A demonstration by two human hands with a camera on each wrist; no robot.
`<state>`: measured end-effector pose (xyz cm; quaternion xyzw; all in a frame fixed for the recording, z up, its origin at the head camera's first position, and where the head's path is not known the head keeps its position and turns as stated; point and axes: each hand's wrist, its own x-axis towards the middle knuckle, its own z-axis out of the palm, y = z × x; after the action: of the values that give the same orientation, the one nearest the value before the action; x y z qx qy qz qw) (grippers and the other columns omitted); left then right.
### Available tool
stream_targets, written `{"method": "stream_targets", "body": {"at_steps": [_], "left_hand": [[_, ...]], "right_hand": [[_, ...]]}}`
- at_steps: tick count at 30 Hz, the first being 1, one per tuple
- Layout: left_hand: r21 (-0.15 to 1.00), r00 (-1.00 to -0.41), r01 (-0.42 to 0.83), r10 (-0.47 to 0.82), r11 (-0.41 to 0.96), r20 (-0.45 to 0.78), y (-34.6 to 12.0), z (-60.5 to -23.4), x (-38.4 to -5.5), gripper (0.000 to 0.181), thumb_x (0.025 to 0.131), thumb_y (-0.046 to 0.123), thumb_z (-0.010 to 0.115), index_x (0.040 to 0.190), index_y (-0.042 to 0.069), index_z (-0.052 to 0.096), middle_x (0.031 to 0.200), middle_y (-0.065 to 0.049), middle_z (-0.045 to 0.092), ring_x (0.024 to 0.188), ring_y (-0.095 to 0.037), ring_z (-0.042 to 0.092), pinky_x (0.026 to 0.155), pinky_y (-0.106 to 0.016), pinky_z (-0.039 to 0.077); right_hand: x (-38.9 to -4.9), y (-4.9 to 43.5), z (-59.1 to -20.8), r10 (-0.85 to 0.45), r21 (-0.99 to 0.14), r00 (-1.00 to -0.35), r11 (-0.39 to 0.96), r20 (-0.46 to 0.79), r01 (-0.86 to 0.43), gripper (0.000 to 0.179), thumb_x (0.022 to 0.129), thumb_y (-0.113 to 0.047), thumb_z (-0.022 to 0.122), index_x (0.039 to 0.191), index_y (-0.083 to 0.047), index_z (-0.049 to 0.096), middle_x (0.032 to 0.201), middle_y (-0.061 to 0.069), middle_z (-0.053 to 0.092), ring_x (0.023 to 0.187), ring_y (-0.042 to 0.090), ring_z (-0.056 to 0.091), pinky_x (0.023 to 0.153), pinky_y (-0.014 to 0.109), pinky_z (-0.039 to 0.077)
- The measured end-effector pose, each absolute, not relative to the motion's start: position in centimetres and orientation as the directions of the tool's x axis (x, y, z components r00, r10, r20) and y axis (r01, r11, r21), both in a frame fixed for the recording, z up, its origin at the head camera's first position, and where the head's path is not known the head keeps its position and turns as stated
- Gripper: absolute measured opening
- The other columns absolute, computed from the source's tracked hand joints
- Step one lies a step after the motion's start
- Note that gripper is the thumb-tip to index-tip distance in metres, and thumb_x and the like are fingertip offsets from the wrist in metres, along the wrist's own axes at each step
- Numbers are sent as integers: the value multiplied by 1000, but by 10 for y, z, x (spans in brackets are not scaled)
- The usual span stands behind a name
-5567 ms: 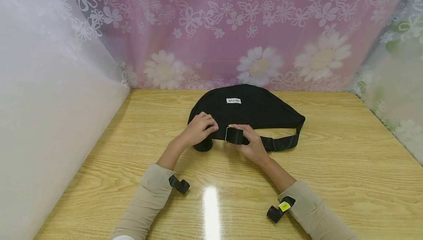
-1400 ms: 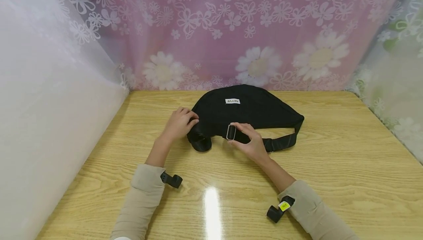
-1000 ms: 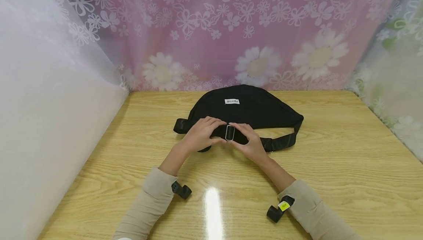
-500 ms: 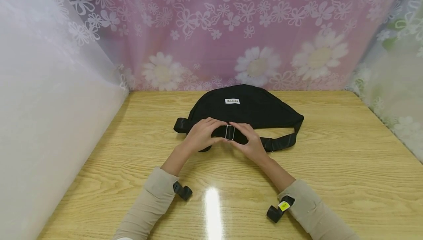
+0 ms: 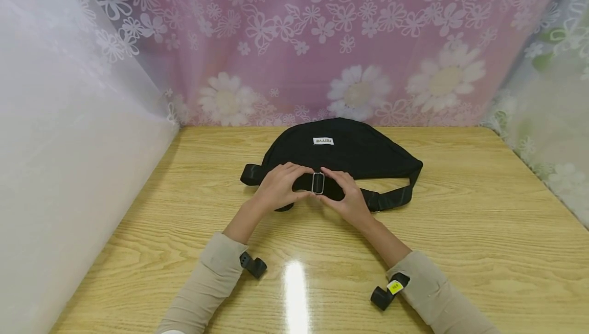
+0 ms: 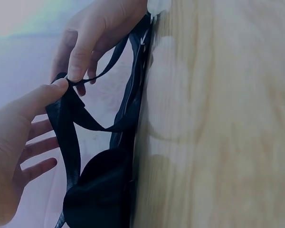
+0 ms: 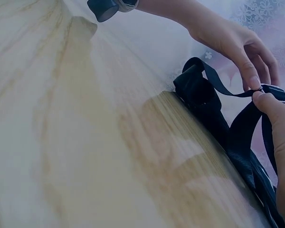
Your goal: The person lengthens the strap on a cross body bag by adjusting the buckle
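Note:
A black waist bag [image 5: 354,145] with a small white label lies on the table. Its webbing strap [image 5: 393,198] runs along the near side. Just in front of the bag, a metal-framed strap slider [image 5: 318,183] is held up between both hands. From the left, my left hand [image 5: 276,186] pinches the strap at the slider's edge between thumb and fingers. My right hand [image 5: 348,200] pinches the slider from the other side. In the right wrist view the thumbs nearly meet at the slider [image 7: 274,91], and strap loops [image 7: 242,130] hang below.
A strap loop [image 5: 251,174] sticks out at the bag's left end. The wooden table [image 5: 221,293] reaches a floral curtain [image 5: 294,42] behind and pale sheeting [image 5: 83,145] on the left. Each sleeve cuff carries a black wrist camera [image 5: 253,265].
My left hand has moved right from the bag's left end to the slider and now pinches the strap there. The strap loop now juts out at left. My right hand has kept its hold.

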<state>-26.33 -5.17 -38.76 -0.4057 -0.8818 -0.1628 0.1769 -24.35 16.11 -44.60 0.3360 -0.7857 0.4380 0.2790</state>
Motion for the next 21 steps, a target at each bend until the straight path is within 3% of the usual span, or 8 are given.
{"method": "stream_targets", "body": {"at_steps": [7, 21], "left_hand": [[169, -629, 765, 666, 621, 400, -53, -387, -264, 57, 77, 40, 73, 125, 15, 56, 117, -3, 59, 104, -19, 52, 85, -34, 43], [53, -535, 814, 710, 579, 458, -52, -387, -263, 64, 74, 39, 75, 130, 18, 54, 112, -3, 61, 99, -18, 53, 80, -31, 45]], "right_hand": [[-243, 161, -444, -273, -494, -614, 398, 741, -773, 58, 68, 1, 79, 122, -1, 57, 116, 11, 56, 104, 26, 49, 91, 37, 38], [-243, 161, -444, -285, -463, -584, 393, 760, -795, 58, 67, 4, 79, 121, 0, 57, 114, 12, 57, 102, 27, 49, 90, 37, 39]]}}
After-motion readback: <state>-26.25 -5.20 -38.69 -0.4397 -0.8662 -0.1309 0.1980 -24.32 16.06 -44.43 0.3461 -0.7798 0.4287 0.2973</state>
